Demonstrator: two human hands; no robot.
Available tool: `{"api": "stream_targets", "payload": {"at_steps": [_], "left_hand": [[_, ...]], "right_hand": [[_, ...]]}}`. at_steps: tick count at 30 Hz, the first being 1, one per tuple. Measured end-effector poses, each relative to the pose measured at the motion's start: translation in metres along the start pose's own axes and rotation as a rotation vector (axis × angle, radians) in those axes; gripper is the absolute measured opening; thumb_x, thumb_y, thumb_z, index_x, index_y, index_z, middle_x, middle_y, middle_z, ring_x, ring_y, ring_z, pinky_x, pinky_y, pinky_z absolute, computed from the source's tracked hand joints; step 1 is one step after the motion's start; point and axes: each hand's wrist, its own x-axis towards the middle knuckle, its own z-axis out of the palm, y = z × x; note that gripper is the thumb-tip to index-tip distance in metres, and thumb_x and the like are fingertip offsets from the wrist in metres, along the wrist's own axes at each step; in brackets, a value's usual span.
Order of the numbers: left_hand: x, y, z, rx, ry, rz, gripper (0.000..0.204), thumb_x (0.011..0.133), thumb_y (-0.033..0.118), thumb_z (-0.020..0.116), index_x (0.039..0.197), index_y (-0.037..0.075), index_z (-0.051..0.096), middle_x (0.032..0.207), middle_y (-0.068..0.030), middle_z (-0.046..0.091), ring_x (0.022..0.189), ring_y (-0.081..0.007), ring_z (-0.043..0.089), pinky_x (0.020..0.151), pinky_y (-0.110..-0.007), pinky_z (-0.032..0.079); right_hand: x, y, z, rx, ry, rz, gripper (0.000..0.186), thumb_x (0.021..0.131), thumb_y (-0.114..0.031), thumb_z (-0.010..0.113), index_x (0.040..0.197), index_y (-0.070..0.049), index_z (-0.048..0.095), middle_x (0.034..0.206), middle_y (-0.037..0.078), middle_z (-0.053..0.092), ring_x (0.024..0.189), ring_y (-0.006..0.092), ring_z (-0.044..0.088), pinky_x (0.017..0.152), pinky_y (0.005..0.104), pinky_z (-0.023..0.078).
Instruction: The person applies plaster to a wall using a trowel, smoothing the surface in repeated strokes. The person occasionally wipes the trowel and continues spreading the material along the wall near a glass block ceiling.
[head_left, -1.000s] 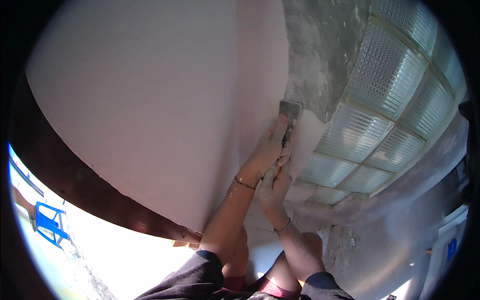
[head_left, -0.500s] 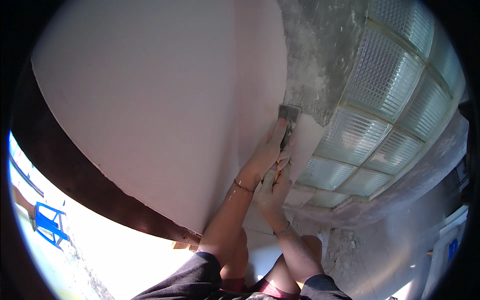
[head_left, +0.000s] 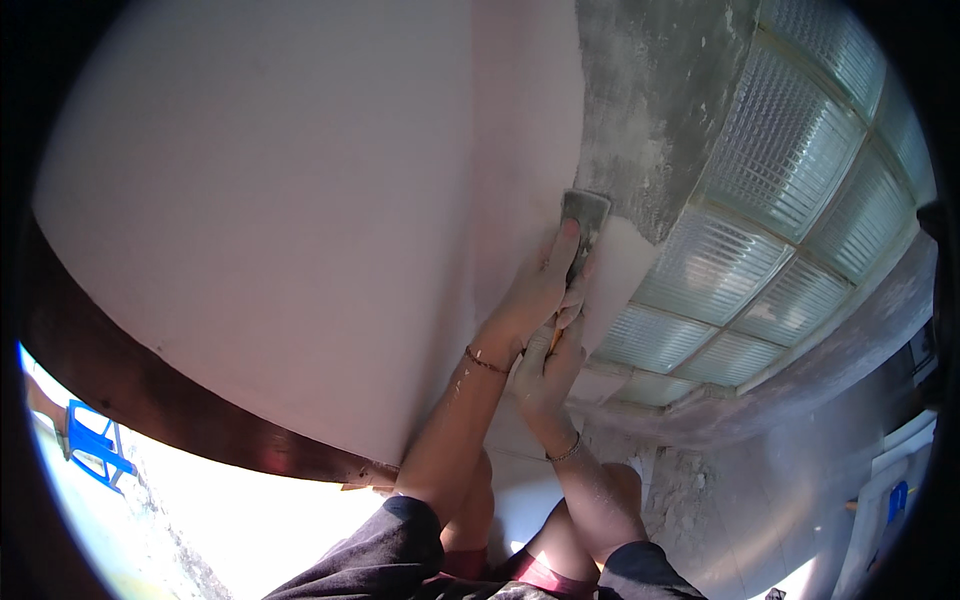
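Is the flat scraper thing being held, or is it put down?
Held: the left hand's fingers press on the scraper, and the right hand curls around an orange handle just below.

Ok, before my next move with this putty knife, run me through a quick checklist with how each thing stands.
1. Left hand steadying the putty knife: ok, thumb laid along its blade.
2. Right hand on the orange handle: ok, it grips below the left hand.
3. Blade clear of the glass blocks: ok, they lie apart, off to its right.
4. Grey strip coated white: not ok, grey shows above the blade.
5. Blade pressed evenly on the wall: cannot tell from this angle.
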Motion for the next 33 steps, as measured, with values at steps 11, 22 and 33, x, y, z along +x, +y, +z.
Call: {"api": "stream_targets", "payload": {"at_steps": [11, 22, 33], "left_hand": [[0.001, -0.004, 0.003, -0.126, 0.075, -0.041, 0.046, 0.103, 0.051, 0.038, 0.095, 0.008, 0.051, 0.059, -0.0013, 0.044, 0.046, -0.0122, 0.045, 0.059, -0.032, 0.051], [-0.012, -0.023, 0.001, 0.178, 0.366, 0.494, 0.034, 0.104, 0.033, 0.043, 0.111, 0.003, 0.056, 0.095, -0.0102, 0.064, 0.093, -0.0239, 0.065, 0.085, -0.035, 0.050], [0.026, -0.005, 0.005, 1.443, 0.730, 1.118, 0.057, 0.103, 0.034, 0.039, 0.150, 0.003, 0.031, 0.156, -0.0229, 0.026, 0.143, -0.0434, 0.025, 0.115, -0.054, 0.025]], "right_hand": [[0.010, 0.008, -0.011, -0.009, -0.052, -0.105, 0.023, 0.096, -0.009, 0.051, 0.115, 0.004, 0.050, 0.064, 0.014, 0.059, 0.053, 0.0285, 0.063, 0.049, 0.0345, 0.047], [0.043, -0.004, -0.080, -0.442, 0.010, -0.256, 0.028, 0.094, -0.016, 0.062, 0.117, -0.001, 0.055, 0.091, 0.021, 0.063, 0.080, 0.0372, 0.065, 0.068, 0.0400, 0.051], [0.028, -0.022, -0.077, 0.116, 0.323, 0.241, 0.027, 0.102, -0.024, 0.050, 0.117, -0.001, 0.045, 0.076, 0.007, 0.057, 0.063, 0.0107, 0.058, 0.055, 0.0283, 0.045]]}}
